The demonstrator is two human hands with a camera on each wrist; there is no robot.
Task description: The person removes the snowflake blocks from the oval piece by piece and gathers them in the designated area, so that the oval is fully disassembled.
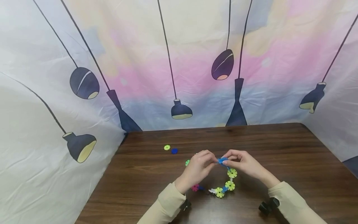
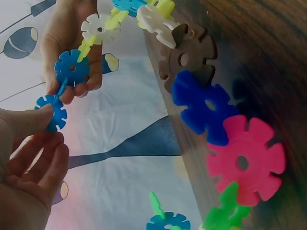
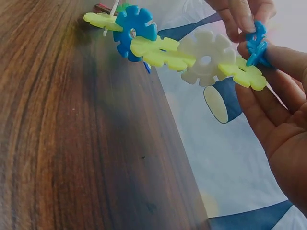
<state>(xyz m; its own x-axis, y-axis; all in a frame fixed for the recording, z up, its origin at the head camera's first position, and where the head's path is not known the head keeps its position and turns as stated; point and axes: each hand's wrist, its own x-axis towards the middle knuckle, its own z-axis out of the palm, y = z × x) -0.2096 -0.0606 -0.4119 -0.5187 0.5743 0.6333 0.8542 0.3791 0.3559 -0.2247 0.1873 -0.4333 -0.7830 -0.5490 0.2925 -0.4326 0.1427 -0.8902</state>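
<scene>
Slotted plastic flower discs, linked slot to slot, form a curved chain between and below my hands. My left hand (image 1: 197,168) pinches a blue disc (image 2: 57,115) between thumb and fingers. My right hand (image 1: 244,162) grips another blue disc (image 2: 72,68), its fingers behind it and thumb over it. The edges of these two blue discs meet in the left wrist view. From the right hand the chain runs on through a yellow disc (image 3: 249,74), a white disc (image 3: 206,58) and more. Farther along are a brown disc (image 2: 192,55), a dark blue disc (image 2: 204,108) and a pink disc (image 2: 247,160).
Loose on the brown wooden table (image 1: 139,174) lie a yellow-green disc (image 1: 167,147) and a dark blue disc (image 1: 174,151), beyond my left hand. A green disc (image 1: 187,162) shows beside that hand. A printed lamp-patterned cloth (image 1: 195,77) hangs behind the table.
</scene>
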